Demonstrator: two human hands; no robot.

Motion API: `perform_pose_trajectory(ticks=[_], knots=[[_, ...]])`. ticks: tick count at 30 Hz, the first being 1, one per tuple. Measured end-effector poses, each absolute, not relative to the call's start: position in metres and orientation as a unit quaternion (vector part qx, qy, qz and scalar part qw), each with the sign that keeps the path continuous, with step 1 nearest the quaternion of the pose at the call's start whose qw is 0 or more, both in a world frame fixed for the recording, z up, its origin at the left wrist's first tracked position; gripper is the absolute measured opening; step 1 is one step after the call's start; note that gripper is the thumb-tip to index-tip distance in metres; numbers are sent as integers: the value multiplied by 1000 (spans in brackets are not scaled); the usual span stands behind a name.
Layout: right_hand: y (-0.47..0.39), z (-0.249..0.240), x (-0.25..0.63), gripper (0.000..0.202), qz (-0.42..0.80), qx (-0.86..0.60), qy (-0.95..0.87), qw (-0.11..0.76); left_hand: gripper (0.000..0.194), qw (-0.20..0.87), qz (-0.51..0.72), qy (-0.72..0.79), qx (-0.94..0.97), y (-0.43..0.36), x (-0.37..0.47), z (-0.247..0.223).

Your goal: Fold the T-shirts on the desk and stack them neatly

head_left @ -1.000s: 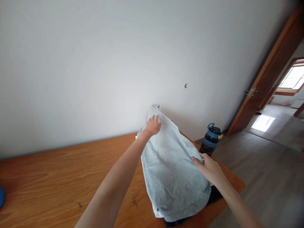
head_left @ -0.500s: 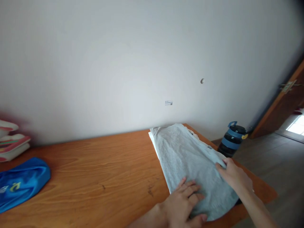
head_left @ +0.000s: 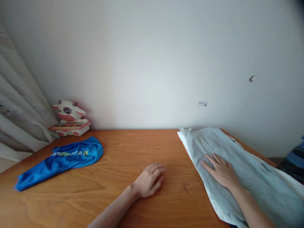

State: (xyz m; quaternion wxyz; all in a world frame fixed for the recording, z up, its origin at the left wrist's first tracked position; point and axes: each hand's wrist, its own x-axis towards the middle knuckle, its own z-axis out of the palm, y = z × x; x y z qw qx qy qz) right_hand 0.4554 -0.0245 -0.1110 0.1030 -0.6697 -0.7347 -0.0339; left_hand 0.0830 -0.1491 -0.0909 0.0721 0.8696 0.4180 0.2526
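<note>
A grey cloth [head_left: 251,171] lies flattened over a white one along the right side of the wooden table [head_left: 142,142]. On its left part rests my right hand [head_left: 219,169], palm down, fingers spread, gripping nothing. My left hand [head_left: 149,180] is over the bare wood left of the cloth, fingers slightly bent and apart, holding nothing. Farther left lies a folded blue cloth [head_left: 68,158] with white and yellow lettering.
A toy cow with a keyboard [head_left: 71,122] stands at the back left, beside a pale curtain [head_left: 21,104]. Past the right table edge is a dark and blue bottle [head_left: 294,161], partly cut off. A wall [head_left: 152,63] runs behind the table.
The view has turned left, bringing the toy and curtain into sight. My left hand has left the grey cloth and moved left. My right hand has let go of the cloth's right edge and lies flat.
</note>
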Motion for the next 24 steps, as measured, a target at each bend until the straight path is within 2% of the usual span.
perform_pose_trajectory(ticks=[4,8,10,12,15,18,24], knots=[[-12,-129,471,72,-11,-672,-734,98,34,53,249,471,845,-157,23,-91],[-14,-126,439,55,-43,-705,-701,99,31,64,289,556,777,-162,-4,-91],[-23,-125,394,47,-91,-674,-719,142,31,76,296,575,759,-163,-6,-92],[-37,-128,338,42,-106,-572,-784,217,32,86,287,571,764,-164,-6,-92],[-55,-134,260,35,-45,-447,-834,322,34,91,284,566,769,-167,-9,-92],[-63,-136,217,27,11,-395,-840,373,34,85,293,582,754,-169,-15,-94],[-59,-141,227,31,186,-392,-781,449,32,30,258,645,718,-160,-31,-93]])
